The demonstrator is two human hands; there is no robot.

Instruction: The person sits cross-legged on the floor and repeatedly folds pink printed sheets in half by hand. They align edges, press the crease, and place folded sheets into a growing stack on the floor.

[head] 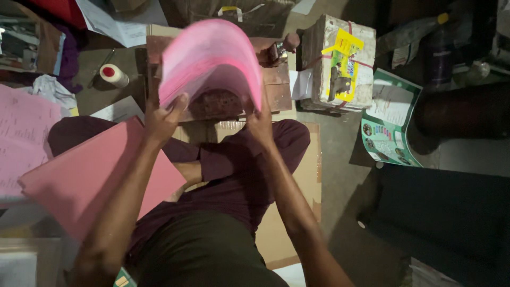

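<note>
A thick stack of pink paper sheets (212, 53) is bent into an arch above a low wooden block (273, 87). My left hand (164, 117) grips the stack's left edge, thumb on the sheets. At the stack's right edge, my right hand (260, 122) holds it from below. I sit cross-legged on flattened cardboard (308, 180), in dark maroon trousers. Another pile of pink sheets (85, 175) lies on my left knee.
A paper-wrapped box with a yellow label (340, 64) stands to the right of the block. A green-edged leaflet (388, 122) lies beside it. A white roll with a red core (113, 75), loose papers (21, 138) and a dark mat (446, 218) surround me.
</note>
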